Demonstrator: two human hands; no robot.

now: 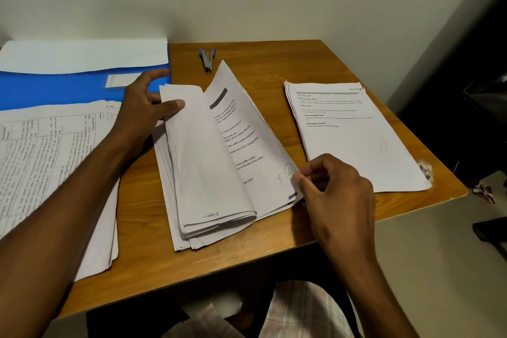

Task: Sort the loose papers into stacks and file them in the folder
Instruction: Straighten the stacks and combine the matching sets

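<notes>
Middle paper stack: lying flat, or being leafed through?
Leafed through. The middle stack has upper sheets curled back under the left hand, while the right hand pinches a page corner.

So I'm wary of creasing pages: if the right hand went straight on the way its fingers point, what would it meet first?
Likely the page it already pinches at the lower corner. The right hand points left, so it would press into the middle stack; depth is unclear.
</notes>
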